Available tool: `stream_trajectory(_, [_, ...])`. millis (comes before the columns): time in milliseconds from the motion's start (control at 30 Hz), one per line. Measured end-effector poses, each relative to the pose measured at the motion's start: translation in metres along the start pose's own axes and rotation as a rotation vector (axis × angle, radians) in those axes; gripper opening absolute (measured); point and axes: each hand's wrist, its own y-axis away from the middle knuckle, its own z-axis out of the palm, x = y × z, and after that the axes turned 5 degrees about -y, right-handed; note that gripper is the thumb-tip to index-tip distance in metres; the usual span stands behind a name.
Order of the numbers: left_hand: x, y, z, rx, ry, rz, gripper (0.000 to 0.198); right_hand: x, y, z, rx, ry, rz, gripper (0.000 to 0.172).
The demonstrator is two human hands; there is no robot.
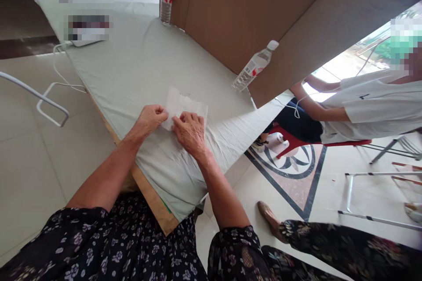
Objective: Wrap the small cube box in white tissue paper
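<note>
- Your cloth-covered worktop (125, 61) stretches out before you.
- A thin white sheet (180, 103) lies on it, at your hands.
- Your right hand (189, 132) curls over the sheet; whether it grips cannot be told.
- Your left hand (150, 118) pinches the sheet's left edge.

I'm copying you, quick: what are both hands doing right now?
Left hand: closed, pinching the thin white sheet.
Right hand: curled on the sheet; can't tell if it grips.

A homelike room: cloth-covered table (132, 61), red seat (300, 141), patterned floor inlay (295, 176).
</note>
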Motion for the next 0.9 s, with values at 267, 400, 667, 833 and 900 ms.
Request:
stream_trajectory(267, [0.015,0.001,0.023,-0.071,0.179,-0.002,0.018,0.006,0.008,-0.008,0.045,-0.254,0.036,0.028])
stream_trajectory(400, [0.017,0.002,0.015,-0.224,-0.018,0.163,0.025,0.008,0.009,-0.009,0.068,-0.315,0.040,0.028])
stream_trajectory(667, [0.016,0.010,0.017,-0.181,-0.541,0.480,0.029,0.031,0.035,-0.010,0.404,-0.519,0.241,0.017])
stream_trajectory(833, [0.005,0.013,0.022,-0.070,-0.591,0.603,0.030,0.052,0.062,-0.011,0.242,-0.599,0.678,0.047])
stream_trajectory(900, [0.004,0.012,0.021,-0.112,-0.596,0.659,0.030,0.051,0.060,-0.008,0.137,-0.586,0.727,0.061])
